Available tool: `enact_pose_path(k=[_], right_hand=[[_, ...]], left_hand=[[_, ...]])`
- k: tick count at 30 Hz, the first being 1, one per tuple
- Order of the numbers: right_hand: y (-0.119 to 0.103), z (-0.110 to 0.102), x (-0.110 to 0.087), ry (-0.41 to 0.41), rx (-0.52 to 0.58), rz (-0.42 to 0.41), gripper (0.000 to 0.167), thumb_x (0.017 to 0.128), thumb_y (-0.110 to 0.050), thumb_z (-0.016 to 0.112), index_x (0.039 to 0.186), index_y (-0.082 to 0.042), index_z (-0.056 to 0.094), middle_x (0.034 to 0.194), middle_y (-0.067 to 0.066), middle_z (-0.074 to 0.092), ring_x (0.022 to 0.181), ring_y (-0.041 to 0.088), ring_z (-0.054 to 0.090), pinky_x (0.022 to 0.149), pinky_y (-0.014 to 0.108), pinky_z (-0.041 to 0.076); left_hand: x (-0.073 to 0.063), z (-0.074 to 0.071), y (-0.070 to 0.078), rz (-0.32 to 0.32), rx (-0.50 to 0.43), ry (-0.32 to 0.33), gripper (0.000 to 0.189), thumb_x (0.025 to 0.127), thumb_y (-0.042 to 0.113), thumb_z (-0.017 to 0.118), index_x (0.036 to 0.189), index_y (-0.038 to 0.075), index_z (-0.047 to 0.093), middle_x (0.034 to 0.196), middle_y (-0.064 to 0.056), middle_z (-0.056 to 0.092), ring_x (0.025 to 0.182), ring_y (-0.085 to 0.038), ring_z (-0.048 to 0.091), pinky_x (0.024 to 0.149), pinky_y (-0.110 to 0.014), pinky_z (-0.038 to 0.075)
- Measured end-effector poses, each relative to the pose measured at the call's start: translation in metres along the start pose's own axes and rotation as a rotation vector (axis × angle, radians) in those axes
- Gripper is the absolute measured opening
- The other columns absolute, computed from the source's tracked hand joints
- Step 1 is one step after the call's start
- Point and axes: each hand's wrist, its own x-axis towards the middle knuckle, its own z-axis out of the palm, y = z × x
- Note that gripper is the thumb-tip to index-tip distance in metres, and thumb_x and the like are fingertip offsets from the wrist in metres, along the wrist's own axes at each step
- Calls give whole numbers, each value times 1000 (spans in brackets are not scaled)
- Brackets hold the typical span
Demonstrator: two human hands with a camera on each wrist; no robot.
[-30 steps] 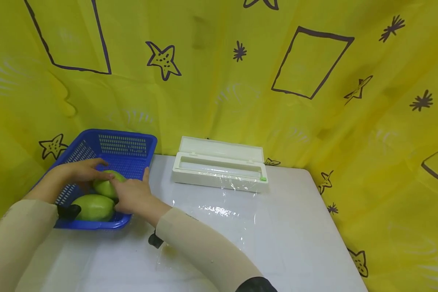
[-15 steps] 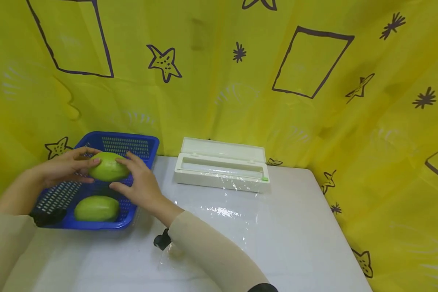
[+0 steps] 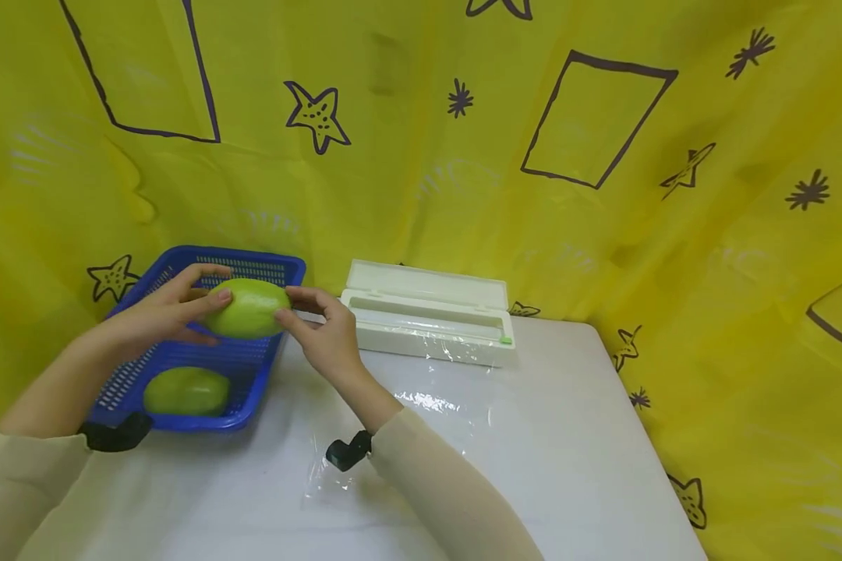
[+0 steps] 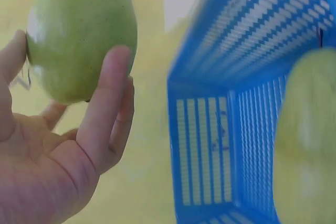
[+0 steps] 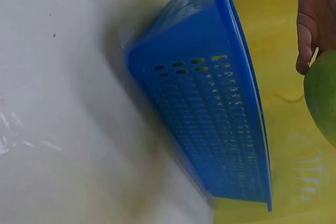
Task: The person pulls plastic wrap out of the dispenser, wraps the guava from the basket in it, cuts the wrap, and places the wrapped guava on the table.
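Observation:
A smooth green mango point(image 3: 251, 308) is held up over the blue basket's right side, between both hands. My left hand point(image 3: 164, 308) grips its left end, thumb in front; in the left wrist view the left hand's point(image 4: 68, 150) fingers curve round the lower end of the mango point(image 4: 81, 35). My right hand point(image 3: 330, 335) pinches the right end with thumb and fingertips. The right wrist view catches only part of the mango point(image 5: 323, 95) at its right edge. A second green mango point(image 3: 186, 391) lies in the front of the basket point(image 3: 242, 425).
Right of the basket stands a white cling film dispenser point(image 3: 428, 343), its lid point(image 3: 426, 284) raised and a roll inside. Clear film point(image 3: 428, 401) stretches from it over the white table point(image 3: 554, 436). A yellow patterned curtain point(image 3: 407, 210) hangs behind.
The held mango has been lifted from the basket beside the other one and carried up and to the right. My right hand has shifted from above the fruit to its right end.

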Motion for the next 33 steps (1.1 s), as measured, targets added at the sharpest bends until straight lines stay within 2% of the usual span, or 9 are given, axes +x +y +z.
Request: enact_pose_path(k=[3,6,9,14,17,19,24,30,33], right_hand=[[-2,-12,-6,6,14,15,34,85,-10,80,117,-6,69,114,0,68,102,4,64,83,26,58],[-3,-21,-11,23,32,22,34,83,-7,81,115,-5,69,112,2,69,103,7,65,83,28,59],[-5,-31,-15,44,32,14,34,83,-6,81,114,-4,69,113,5,69,104,11,65,83,29,59],[-9,-49,-23,78,33,-8,35,83,-4,79,116,-1,66,118,10,67,107,16,65,83,32,59],[-12,-59,-28,71,37,-12,37,84,-3,79,118,1,65,120,12,65,109,19,65,83,34,60],[-12,-66,-32,64,39,-16,38,84,-2,79,119,2,64,121,13,65,110,20,64,83,34,59],[-9,-82,-39,84,49,-19,39,83,5,76,120,5,63,122,18,64,112,25,64,85,35,59],[-7,-102,-51,108,41,5,41,85,6,73,124,6,60,126,20,61,117,29,61,90,33,57],[-6,-113,-58,109,27,13,41,86,4,73,124,5,60,126,20,61,117,28,60,92,33,56]], left_hand=[[4,14,6,39,24,18,54,106,28,49,150,18,19,144,-36,33,109,-35,61,78,-44,61],[7,26,9,64,37,47,50,105,29,51,147,18,25,144,-35,34,111,-39,59,79,-41,61],[12,37,12,70,14,62,50,105,33,51,147,18,31,143,-29,35,113,-32,58,82,-37,60],[17,57,16,83,-120,64,50,104,32,54,150,24,36,141,-21,37,111,-16,58,86,-32,58],[18,70,16,111,-177,62,51,102,26,58,149,25,38,140,-20,39,109,-16,60,85,-32,59],[18,77,16,123,-173,68,52,101,25,60,148,25,39,139,-20,41,109,-16,60,85,-30,58],[24,95,17,143,-119,96,55,99,25,63,149,19,39,141,-19,46,113,-22,58,88,-27,54],[33,120,17,172,-103,129,59,95,21,68,147,14,41,143,-18,46,117,-35,53,88,-35,50],[37,131,14,205,-127,98,62,93,16,70,147,14,41,146,-17,43,122,-38,50,89,-34,51]])
